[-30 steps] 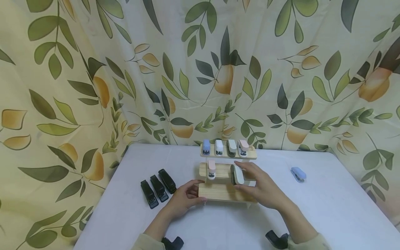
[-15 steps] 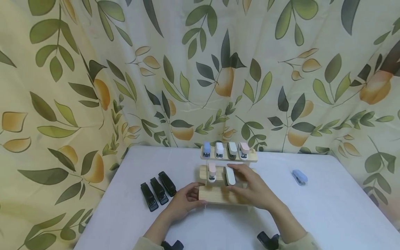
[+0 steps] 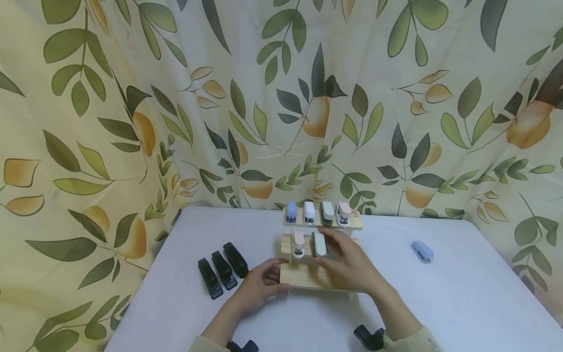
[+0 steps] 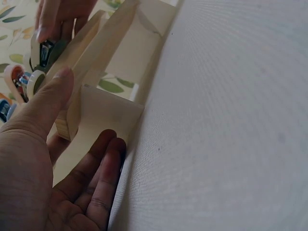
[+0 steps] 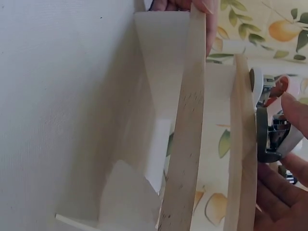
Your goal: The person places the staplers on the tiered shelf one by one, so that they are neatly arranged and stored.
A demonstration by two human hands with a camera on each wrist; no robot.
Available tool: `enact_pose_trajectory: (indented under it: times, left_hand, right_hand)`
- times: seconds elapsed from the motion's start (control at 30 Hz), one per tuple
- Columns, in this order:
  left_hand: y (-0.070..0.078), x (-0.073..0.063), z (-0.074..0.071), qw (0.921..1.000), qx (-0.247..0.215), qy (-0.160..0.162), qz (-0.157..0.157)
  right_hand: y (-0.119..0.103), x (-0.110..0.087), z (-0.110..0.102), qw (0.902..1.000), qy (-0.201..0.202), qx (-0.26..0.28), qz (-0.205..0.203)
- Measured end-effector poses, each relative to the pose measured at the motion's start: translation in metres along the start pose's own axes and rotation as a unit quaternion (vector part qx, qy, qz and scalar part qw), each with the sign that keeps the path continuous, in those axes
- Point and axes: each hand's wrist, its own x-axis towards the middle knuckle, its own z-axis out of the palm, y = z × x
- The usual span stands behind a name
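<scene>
A small pale stapler with a dark base (image 3: 319, 244) stands on the middle shelf of a three-tier wooden display rack (image 3: 303, 276). My right hand (image 3: 352, 261) pinches this stapler between thumb and fingers; the right wrist view shows its dark base (image 5: 262, 137) right at the shelf board. Just left of it on that shelf is a pink and white stapler (image 3: 298, 243). My left hand (image 3: 261, 286) grips the left end of the lowest shelf. In the left wrist view its thumb lies over the board (image 4: 67, 122), with other fingers beneath, beside the white side support (image 4: 108, 103).
Several small staplers, including a blue one (image 3: 291, 212) and a pink one (image 3: 344, 213), line the top shelf. Three black staplers (image 3: 223, 270) lie left of the rack on the white table (image 3: 475, 293). A blue stapler (image 3: 422, 251) lies to the right. A patterned curtain (image 3: 281, 98) hangs behind.
My right hand has moved left along the middle shelf with the pale stapler, bringing it closer to the pink one. My left hand keeps its grip on the rack.
</scene>
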Motion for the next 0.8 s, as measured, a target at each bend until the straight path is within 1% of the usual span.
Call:
enact_pose_trajectory:
  times: [0.33,0.47,0.8]
  left_hand:
    - [-0.002,0.001,0.000,0.9999,0.010,0.003,-0.005]
    - [-0.001,0.000,0.000,1.0000,0.007,0.002,-0.007]
    - [-0.001,0.001,0.000,1.0000,0.000,-0.002,-0.005]
  right_hand:
    - [0.001,0.002,0.006,0.9992,0.012,0.020,0.034]
    - [0.001,0.001,0.009,0.9987,0.013,0.028,0.041]
    - [0.001,0.001,0.012,0.9980,0.018,0.027,0.054]
